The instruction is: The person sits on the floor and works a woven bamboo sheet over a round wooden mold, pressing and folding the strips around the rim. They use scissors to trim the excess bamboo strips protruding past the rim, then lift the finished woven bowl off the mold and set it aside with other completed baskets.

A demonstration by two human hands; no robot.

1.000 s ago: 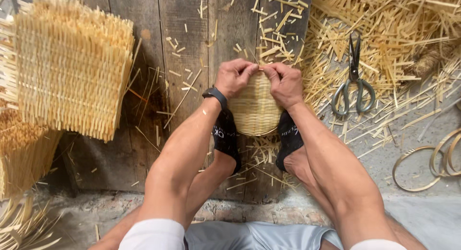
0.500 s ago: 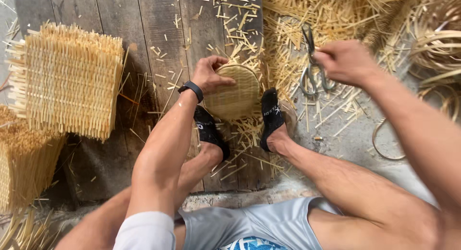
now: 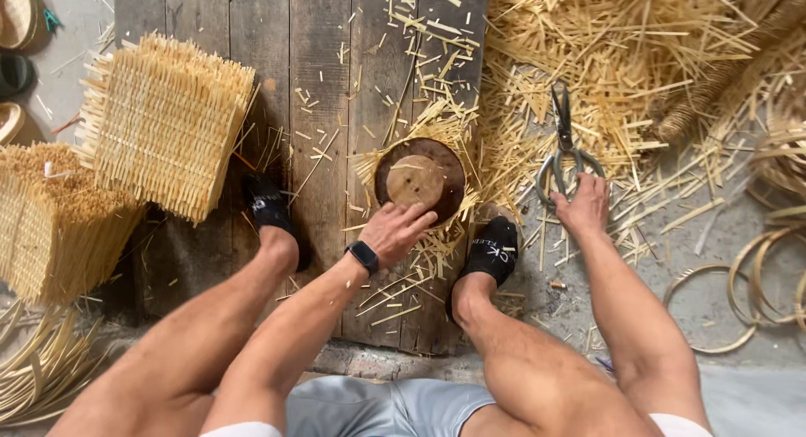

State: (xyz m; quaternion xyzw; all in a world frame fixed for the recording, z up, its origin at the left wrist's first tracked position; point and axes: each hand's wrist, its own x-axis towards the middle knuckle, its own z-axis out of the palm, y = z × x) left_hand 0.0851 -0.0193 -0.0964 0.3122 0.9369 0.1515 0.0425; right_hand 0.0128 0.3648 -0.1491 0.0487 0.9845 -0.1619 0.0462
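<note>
A dark round wooden form [image 3: 420, 178] with a paler disc in its middle lies on the wooden boards [image 3: 319, 76], between my feet in black shoes. Straw ends splay out around it. My left hand [image 3: 395, 231], with a black watch on the wrist, grips the form's near rim with curled fingers. My right hand [image 3: 583, 204] reaches to the right, its fingers curled over the handle loops of metal shears [image 3: 562, 143]. The shears lie flat on scattered straw, blades pointing away from me.
Two stacks of square woven mats [image 3: 164, 122] [image 3: 50, 219] stand at the left. A big pile of straw offcuts [image 3: 638, 51] fills the upper right. Cane hoops [image 3: 756, 277] lie on the concrete at the right. Small round baskets [image 3: 17, 17] sit at the top left.
My right hand left the round piece, swung right and came down onto the shears' handles. The round piece showed a woven face earlier; now a dark wooden face shows. My left foot has shifted left.
</note>
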